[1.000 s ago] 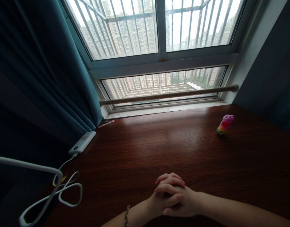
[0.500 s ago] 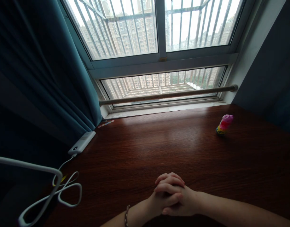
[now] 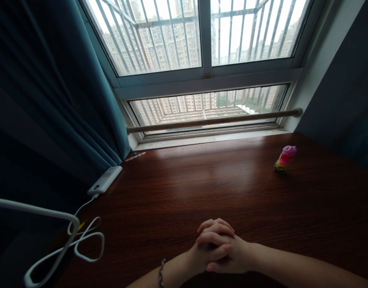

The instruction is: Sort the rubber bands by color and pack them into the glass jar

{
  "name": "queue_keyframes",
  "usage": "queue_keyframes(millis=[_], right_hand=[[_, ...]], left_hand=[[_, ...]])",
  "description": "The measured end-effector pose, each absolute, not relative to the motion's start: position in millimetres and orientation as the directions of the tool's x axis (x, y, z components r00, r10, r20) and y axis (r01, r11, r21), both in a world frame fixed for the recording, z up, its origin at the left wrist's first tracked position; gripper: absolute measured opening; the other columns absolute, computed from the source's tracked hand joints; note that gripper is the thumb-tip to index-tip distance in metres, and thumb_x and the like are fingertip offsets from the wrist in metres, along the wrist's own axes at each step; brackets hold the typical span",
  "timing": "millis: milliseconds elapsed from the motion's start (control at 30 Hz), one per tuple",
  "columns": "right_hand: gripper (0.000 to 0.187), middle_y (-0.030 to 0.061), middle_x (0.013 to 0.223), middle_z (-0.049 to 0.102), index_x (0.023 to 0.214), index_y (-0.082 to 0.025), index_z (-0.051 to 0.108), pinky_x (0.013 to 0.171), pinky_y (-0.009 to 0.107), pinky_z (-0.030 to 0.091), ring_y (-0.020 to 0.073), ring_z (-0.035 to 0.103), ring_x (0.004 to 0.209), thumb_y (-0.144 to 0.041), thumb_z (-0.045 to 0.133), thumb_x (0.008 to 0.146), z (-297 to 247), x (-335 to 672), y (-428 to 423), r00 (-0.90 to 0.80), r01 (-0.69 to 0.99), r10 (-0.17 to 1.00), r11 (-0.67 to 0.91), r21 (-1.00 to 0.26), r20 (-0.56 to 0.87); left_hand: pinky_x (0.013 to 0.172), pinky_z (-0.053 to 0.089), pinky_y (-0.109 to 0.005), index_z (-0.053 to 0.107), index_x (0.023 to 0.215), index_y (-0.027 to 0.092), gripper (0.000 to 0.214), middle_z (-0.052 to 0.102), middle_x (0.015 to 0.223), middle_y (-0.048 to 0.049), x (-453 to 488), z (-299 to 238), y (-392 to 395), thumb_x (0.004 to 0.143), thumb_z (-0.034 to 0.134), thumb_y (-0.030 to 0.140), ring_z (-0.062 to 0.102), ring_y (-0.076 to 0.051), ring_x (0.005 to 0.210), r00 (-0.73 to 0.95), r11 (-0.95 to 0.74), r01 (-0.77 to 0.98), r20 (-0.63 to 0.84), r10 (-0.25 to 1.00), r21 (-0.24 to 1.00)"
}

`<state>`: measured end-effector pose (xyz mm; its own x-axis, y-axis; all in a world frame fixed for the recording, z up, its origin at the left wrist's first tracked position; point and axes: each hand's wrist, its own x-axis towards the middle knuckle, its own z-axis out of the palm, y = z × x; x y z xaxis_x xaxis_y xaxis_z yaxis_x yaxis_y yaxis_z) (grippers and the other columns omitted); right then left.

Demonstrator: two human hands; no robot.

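My left hand [image 3: 199, 255] and my right hand [image 3: 238, 254] are clasped together at the lower middle of the head view, fingers interlaced. Both are closed around each other, and no object shows between them. A dark braided bracelet [image 3: 161, 274] circles my left wrist. The palms are hidden. Under the hands lies the brown wooden tabletop [image 3: 160, 200]. Well beyond my right hand, toward the back right, stands a small bottle-like thing [image 3: 285, 158] with a pink top and red, yellow and blue bands, leaning slightly.
A white power bank-like box [image 3: 105, 181] sits at the table's left edge, a white cable [image 3: 86, 202] plugged in and looping down. A thicker white bent tube [image 3: 37, 211] crosses the lower left. Blue curtain [image 3: 91, 100], window and metal rail [image 3: 214, 121] border the far side.
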<state>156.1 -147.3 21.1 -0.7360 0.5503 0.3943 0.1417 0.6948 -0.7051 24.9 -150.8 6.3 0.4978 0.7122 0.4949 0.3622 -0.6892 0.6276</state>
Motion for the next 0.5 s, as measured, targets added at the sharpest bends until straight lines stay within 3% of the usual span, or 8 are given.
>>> queue_keyframes(millis=[267,500], right_hand=[[0.056,0.0090,0.115,0.047,0.121,-0.024,0.043,0.087,0.036,0.043,0.0214,0.040,0.111,-0.043,0.061,0.071,22,156,-147,-0.732,0.127,0.547,0.696,-0.707,0.407],[0.055,0.0097,0.115,0.046,0.120,-0.022,0.043,0.088,0.036,0.042,0.0218,0.039,0.112,-0.047,0.057,0.074,21,156,-147,-0.751,0.157,0.544,0.698,-0.698,0.375]], left_hand=[[0.075,0.054,-0.028,0.057,0.092,0.023,0.035,0.063,0.092,-0.0028,24,2,-151,0.062,0.061,0.005,0.060,-0.021,0.090,0.525,-0.564,0.240,0.383,0.760,0.790],[0.066,0.055,-0.026,0.058,0.093,0.024,0.038,0.064,0.089,-0.0017,22,-5,-151,0.060,0.066,0.008,0.062,-0.021,0.085,0.509,-0.651,0.333,0.452,0.733,0.682]])
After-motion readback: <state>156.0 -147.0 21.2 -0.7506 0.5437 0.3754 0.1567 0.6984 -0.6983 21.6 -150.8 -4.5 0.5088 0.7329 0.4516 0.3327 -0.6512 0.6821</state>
